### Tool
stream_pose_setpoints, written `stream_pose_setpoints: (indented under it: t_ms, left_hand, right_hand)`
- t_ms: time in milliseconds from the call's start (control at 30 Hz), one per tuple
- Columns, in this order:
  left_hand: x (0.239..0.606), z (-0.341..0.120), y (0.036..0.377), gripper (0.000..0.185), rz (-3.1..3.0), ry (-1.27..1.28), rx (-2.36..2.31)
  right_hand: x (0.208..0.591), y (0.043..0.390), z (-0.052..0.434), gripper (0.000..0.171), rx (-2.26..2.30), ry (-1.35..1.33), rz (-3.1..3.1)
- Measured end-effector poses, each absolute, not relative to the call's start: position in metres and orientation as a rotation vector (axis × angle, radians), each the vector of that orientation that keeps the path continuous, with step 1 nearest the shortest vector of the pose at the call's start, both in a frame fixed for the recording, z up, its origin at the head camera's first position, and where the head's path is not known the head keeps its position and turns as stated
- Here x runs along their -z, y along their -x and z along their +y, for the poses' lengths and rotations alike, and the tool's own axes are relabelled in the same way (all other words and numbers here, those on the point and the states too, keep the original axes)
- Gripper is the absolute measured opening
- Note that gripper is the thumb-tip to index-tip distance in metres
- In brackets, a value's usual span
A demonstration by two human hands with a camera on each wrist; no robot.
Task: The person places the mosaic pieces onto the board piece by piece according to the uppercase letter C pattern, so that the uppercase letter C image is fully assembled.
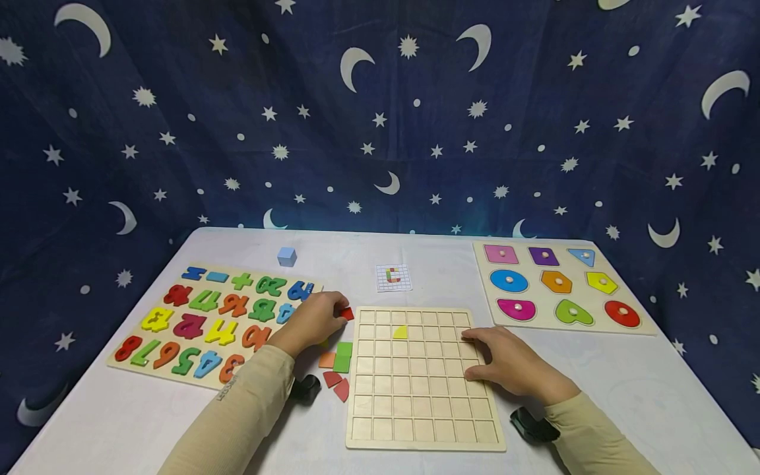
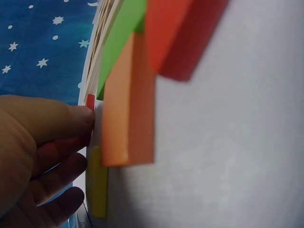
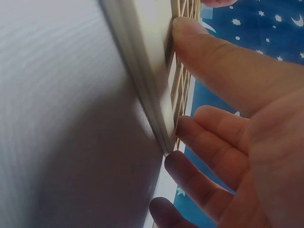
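A left hand point(image 1: 310, 321) pinches a small red wooden tile point(image 1: 347, 314) at the top-left corner of a pale wooden grid board point(image 1: 415, 422), while the right hand point(image 1: 510, 363) rests flat, fingers straight, on the board's right side.

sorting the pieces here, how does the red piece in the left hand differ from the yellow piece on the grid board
The small red piece is pinched by the left hand just off the wooden grid board's top left corner; the yellow quarter-round piece lies free in a cell in the board's second row. The red piece is mostly hidden by fingers, so its outline is unclear, while the yellow one shows a curved edge. Both are small, flat coloured tiles.
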State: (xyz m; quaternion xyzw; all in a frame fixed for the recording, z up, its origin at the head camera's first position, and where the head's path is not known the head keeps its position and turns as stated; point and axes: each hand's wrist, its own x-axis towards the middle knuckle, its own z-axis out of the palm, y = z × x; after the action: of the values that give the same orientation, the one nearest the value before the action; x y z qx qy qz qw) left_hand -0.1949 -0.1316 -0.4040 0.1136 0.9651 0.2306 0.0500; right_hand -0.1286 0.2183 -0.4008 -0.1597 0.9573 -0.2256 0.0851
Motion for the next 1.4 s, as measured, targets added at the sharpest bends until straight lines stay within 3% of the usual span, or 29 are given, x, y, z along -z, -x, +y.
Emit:
stream_pose_setpoints:
  t_ms: [1400]
  left_hand:
    - [0.390, -0.099, 0.181, 0.024, 2.887, -0.585, -0.850]
  right_hand:
    - [0.400, 0.129, 0.219, 0.066, 0.683, 0.487, 2.857]
